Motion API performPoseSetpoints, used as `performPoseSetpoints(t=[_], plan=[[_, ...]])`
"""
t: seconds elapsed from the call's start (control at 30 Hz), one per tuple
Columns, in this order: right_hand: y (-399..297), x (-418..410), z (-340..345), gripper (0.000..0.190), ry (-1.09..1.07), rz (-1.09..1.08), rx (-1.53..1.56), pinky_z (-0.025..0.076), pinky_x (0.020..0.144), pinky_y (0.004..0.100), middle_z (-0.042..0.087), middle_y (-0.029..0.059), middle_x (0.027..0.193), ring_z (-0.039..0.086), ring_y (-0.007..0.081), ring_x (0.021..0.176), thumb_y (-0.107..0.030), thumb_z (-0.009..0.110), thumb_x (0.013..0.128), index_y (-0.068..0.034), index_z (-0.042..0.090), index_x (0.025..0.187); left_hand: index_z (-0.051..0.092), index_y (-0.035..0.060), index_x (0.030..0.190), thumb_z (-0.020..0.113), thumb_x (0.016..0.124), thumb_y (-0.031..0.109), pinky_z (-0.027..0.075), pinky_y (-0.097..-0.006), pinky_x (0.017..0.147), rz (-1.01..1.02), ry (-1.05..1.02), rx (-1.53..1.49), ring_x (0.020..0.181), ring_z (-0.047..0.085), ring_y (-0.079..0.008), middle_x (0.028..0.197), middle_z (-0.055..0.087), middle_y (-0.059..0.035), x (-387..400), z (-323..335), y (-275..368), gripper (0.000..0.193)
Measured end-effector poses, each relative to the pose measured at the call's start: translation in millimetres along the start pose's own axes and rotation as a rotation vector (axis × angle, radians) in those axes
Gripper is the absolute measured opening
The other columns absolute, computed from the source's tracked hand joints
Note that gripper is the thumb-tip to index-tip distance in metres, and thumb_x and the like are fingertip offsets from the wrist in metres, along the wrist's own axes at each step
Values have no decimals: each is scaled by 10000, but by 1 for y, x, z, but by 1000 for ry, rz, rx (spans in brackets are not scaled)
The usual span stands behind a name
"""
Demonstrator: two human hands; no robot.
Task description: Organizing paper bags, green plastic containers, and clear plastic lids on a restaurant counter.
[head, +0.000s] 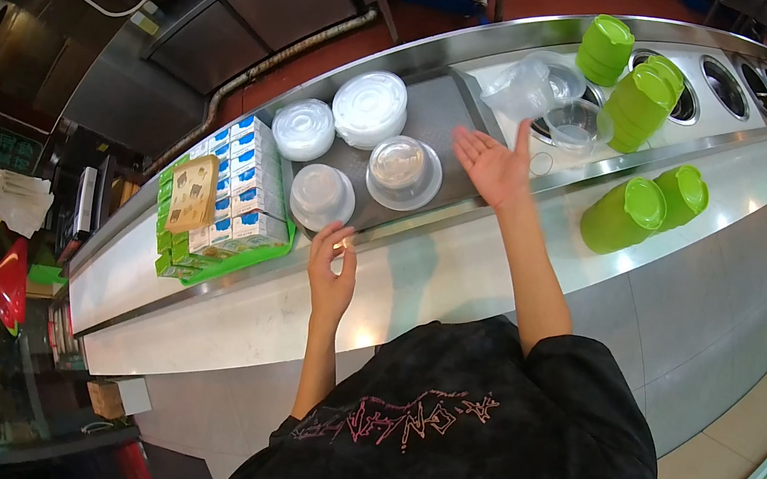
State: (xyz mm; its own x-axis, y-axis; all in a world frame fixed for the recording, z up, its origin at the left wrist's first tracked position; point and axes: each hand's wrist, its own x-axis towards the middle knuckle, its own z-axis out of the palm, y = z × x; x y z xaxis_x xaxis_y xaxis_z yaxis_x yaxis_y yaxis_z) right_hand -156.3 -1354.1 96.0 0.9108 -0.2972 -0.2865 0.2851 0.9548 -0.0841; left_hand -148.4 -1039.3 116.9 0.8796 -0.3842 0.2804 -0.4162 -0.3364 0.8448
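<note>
My right hand (494,170) is held palm up with fingers spread above the right end of a grey tray-like surface (444,105); nothing is in it. Beyond its thumb are a clear plastic bowl (576,126) and a crumpled clear plastic bag (517,91). My left hand (331,276) has its fingers curved and thumb apart, with no object visible in it. Its fingertips are close to a small stack of clear plastic lids or bowls (322,197); contact cannot be told. Behind stand a larger clear stack (405,173) and two wrapped white stacks (370,108), (303,129).
A green basket (238,265) of small cartons (241,178) with a brown paper tray (193,192) on top is at left. Green plastic containers (623,215) stand at right, others (642,104) by round counter wells (725,87). The steel counter edge (393,272) runs before me.
</note>
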Motion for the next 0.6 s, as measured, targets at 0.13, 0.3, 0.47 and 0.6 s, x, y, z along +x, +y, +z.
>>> performPoseSetpoints(t=[0.13,0.3,0.47,0.6], plan=[[46,2,-29,821,-180,-136,-939,325,1078,431,344,222,1432,384,342,1310,-444,625,879,49,252,1419,631,59,1122,570,885,51,473,-327,855,17,15,-1,1115,536,-244,1250,534,-137,4,-1,-1,245],[82,-10,-21,1075,-256,-720,-1897,328,1071,439,375,245,1399,392,368,1293,-397,848,636,48,255,1413,634,51,1106,580,864,38,465,-332,875,61,88,48,1130,528,-244,1247,540,-129,16,-11,4,248],[90,0,-24,1164,-147,-726,-2128,323,1070,449,378,272,1379,368,418,1287,-384,885,536,67,252,1402,218,-32,1408,745,740,157,319,-457,1045,36,203,274,1302,312,-372,1434,243,-248,36,-2,-27,872],[91,2,-17,1128,-149,-734,-2046,350,1053,441,416,260,1350,407,403,1265,-353,885,536,63,275,1389,45,-93,1428,825,663,273,169,-494,1117,5,254,327,1346,188,-417,1434,161,-308,47,-1,-57,1153]])
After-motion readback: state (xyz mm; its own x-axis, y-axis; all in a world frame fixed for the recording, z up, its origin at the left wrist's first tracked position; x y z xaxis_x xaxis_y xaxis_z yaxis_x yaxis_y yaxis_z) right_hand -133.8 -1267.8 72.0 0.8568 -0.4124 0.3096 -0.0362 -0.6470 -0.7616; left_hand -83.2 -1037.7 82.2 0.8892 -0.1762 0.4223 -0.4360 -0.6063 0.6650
